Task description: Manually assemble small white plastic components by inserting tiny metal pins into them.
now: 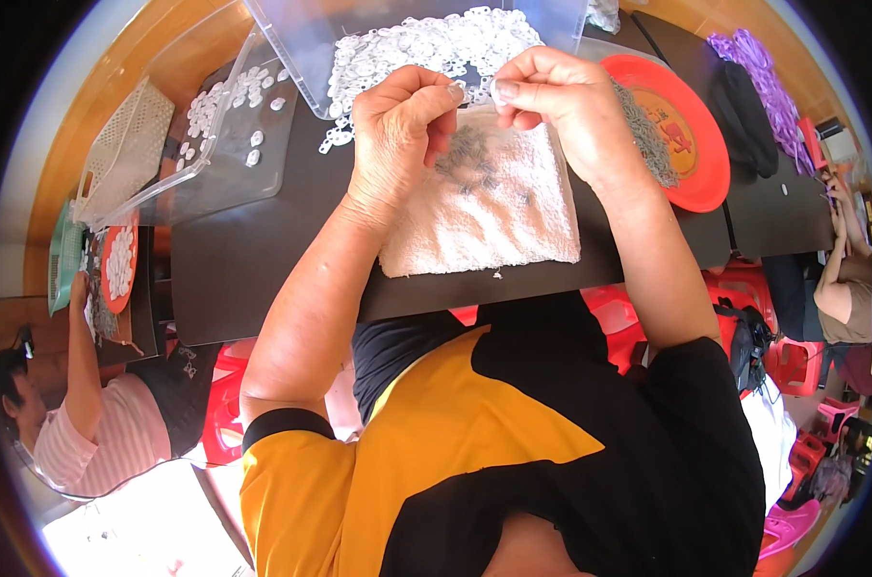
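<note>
My left hand (404,120) is raised over a pale towel (484,240), thumb and finger pinched together; what they hold is too small to make out. Facing it, my right hand (566,106) pinches a small white piece (496,92) between thumb and forefinger. A short gap separates the fingertips of both hands. Beneath them, small grey bits (469,159) lie in a loose heap on the towel. Just beyond my hands, a clear plastic bin (296,53) holds a heap of small white plastic pieces (426,43), with a few spilled by its near edge.
At the right sits a red plate (705,173) with thin grey pieces (647,135), beside a black pouch (744,115) and a purple bundle (763,87). A clear tray (253,192) with white pieces stands left on the dark table (253,279). Other people (118,423) sit at both sides.
</note>
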The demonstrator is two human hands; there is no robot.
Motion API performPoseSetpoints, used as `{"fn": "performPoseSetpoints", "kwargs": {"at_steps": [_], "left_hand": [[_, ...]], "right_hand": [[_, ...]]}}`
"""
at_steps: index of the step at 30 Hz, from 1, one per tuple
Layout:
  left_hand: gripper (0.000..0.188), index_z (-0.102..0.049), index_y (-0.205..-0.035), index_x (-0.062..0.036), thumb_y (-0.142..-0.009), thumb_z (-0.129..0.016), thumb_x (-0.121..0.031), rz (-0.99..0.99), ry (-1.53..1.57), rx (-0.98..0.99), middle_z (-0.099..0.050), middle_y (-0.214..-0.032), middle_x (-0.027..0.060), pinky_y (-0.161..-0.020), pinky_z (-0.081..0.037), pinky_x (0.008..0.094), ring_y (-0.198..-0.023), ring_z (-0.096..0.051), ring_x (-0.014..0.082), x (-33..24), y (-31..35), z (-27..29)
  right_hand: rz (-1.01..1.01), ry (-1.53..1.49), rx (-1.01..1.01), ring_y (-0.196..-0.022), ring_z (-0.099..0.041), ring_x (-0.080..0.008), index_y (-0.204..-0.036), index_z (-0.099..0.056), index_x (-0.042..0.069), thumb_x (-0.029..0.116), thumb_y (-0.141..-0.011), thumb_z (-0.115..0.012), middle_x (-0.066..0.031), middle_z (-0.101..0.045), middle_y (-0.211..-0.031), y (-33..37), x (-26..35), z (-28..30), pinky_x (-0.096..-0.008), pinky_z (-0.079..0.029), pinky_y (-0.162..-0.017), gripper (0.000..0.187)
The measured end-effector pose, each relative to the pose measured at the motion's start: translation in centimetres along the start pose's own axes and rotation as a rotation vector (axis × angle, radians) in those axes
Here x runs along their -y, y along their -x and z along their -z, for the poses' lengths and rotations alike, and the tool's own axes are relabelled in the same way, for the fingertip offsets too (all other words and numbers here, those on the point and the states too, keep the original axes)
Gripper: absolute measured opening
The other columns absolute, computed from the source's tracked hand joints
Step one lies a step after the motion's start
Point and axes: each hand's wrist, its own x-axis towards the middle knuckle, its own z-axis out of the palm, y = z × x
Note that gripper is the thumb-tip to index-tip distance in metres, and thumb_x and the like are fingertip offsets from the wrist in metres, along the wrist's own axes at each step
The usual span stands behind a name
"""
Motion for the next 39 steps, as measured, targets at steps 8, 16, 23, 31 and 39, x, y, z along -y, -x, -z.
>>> {"fn": "performPoseSetpoints", "kwargs": {"at_steps": [8,16,23,31,39], "left_hand": [[0.015,-0.063,-0.084,0.0001,-0.083,-0.067,-0.015,0.062,0.005,0.007,-0.059,-0.066,0.0042,-0.043,-0.037,0.0230,-0.049,-0.051,0.0106,0.4,-0.4,-0.1],[0.013,-0.064,-0.085,-0.0009,-0.085,-0.067,-0.014,0.086,-0.025,0.027,-0.059,-0.066,0.0036,-0.045,-0.038,0.0230,-0.051,-0.052,0.0104,0.5,-0.5,-0.1],[0.015,-0.065,-0.088,-0.0006,-0.086,-0.067,-0.015,0.080,-0.082,0.059,-0.060,-0.067,0.0029,-0.046,-0.040,0.0227,-0.053,-0.053,0.0096,0.5,-0.5,-0.2],[0.014,-0.065,-0.090,-0.0008,-0.088,-0.066,-0.014,0.105,-0.145,0.065,-0.060,-0.069,0.0016,-0.048,-0.041,0.0220,-0.056,-0.053,0.0075,0.8,-0.7,-0.2],[0.013,-0.065,-0.087,-0.0020,-0.088,-0.063,-0.014,0.141,-0.164,0.049,-0.060,-0.068,0.0012,-0.047,-0.039,0.0210,-0.055,-0.052,0.0070,0.5,-0.6,0.0]], "right_hand": [[0.234,1.166,0.230,-0.082,-0.064,-0.0359,-0.085,-0.066,0.004,0.006,-0.076,-0.061,-0.0163,-0.066,-0.083,0.6,-0.7,0.1,-0.0459,-0.048,-0.073,0.011],[0.478,0.768,-0.030,-0.081,-0.065,-0.0340,-0.095,-0.061,0.005,0.004,-0.085,-0.054,-0.0136,-0.067,-0.088,0.0,-1.1,-0.5,-0.0428,-0.049,-0.069,0.011],[0.421,0.743,-0.043,-0.079,-0.064,-0.0355,-0.093,-0.061,0.005,0.007,-0.087,-0.054,-0.0148,-0.067,-0.083,0.0,-1.6,-0.8,-0.0441,-0.049,-0.068,0.009],[0.344,0.767,-0.035,-0.080,-0.065,-0.0353,-0.093,-0.061,0.005,0.007,-0.087,-0.054,-0.0150,-0.068,-0.083,-0.1,-2.1,-0.8,-0.0446,-0.049,-0.070,0.009],[0.357,0.605,-0.090,-0.073,-0.065,-0.0311,-0.093,-0.061,0.005,0.007,-0.086,-0.059,-0.0124,-0.067,-0.079,0.0,-2.1,-1.6,-0.0390,-0.050,-0.065,0.007]]}}
